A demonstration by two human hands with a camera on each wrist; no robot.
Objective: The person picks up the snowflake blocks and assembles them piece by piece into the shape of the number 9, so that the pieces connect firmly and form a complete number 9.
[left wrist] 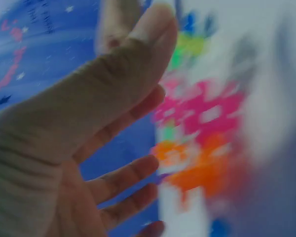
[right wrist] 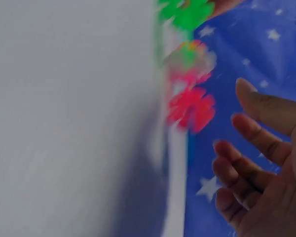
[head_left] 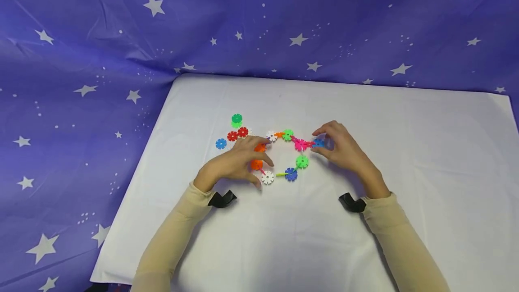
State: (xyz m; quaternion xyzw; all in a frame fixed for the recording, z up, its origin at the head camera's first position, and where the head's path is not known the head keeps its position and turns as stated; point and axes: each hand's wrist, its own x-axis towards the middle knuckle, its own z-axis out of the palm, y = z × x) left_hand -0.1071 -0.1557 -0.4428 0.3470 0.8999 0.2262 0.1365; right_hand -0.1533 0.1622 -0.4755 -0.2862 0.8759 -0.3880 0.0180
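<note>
Notched plastic discs are joined into a ring on the white table. My left hand (head_left: 241,159) spreads its fingers over the ring's left side, above orange discs (head_left: 257,165) and near a white disc (head_left: 267,177). At the far right, my right hand (head_left: 342,148) has its thumb and fingers apart around a blue disc (head_left: 318,143), beside a pink disc (head_left: 301,144). In the right wrist view the fingers are loosely bent with nothing between them, apart from a red disc (right wrist: 191,109). The left wrist view is blurred; orange discs (left wrist: 207,170) show beyond the fingertips.
Loose discs lie left of the ring: a light blue disc (head_left: 220,143), red discs (head_left: 232,136) and a dark green disc (head_left: 237,118) over a lighter green one. A purple cloth with stars (head_left: 298,39) hangs behind the white table (head_left: 405,148).
</note>
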